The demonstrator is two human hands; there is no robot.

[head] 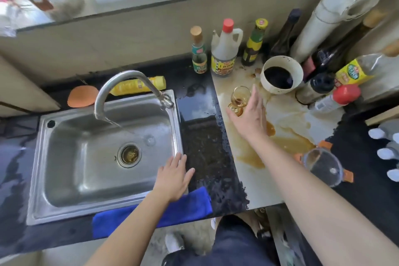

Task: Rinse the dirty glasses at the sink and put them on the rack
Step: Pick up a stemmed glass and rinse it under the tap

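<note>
Head camera, looking down on a wet counter. Right hand (250, 115) stretched out flat, fingers straight and slightly apart, gripping nothing. Just left of those fingers, above the thumb: a small stemmed glass (239, 97), upright, amber dregs inside; touching the palm or not, cannot tell. Just beyond the fingertips: a white cup (280, 75) of dark liquid. Under the wrist and right of it: a brown spill (289, 142) across the pale counter. Left hand (174, 177) also flat, fingers straight and spread, resting on the right rim of the sink (177, 114). Left of those fingers: the steel basin, with water running from the faucet (121, 76). Behind the heel of that hand: a blue cloth (133, 218) draped over the counter edge.
</note>
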